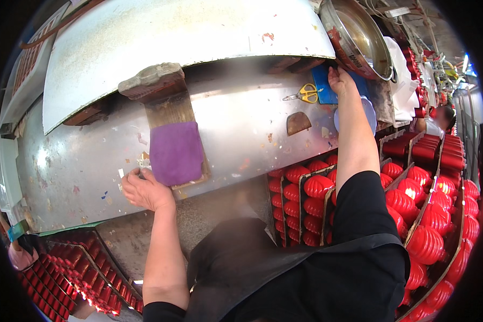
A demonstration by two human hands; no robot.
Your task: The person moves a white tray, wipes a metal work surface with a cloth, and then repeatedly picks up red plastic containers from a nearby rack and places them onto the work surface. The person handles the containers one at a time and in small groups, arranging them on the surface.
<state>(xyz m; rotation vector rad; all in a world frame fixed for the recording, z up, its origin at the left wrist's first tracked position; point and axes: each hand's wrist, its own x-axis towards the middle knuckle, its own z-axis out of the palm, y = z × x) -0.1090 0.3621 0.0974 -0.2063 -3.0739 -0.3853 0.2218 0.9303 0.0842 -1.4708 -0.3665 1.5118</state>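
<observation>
Fingers of left hand curled, tips pressed on metal counter at lower left corner of purple cloth pad; nothing visibly gripped. Fingers of right hand extended to blue sheet under steel basin, beside yellow scissors; grip state cannot be told. Sheet likely light, thin, flexible: take by exposed edge; pad soft, limp: pinch at corner.

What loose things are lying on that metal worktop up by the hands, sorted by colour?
Purple cloth: 1
Yellow-handled scissors: 1
Blue board: 1
Brown scraper-shaped piece: 1
Total: 4
The left hand rests beside the cloth; the right hand touches the board.
</observation>
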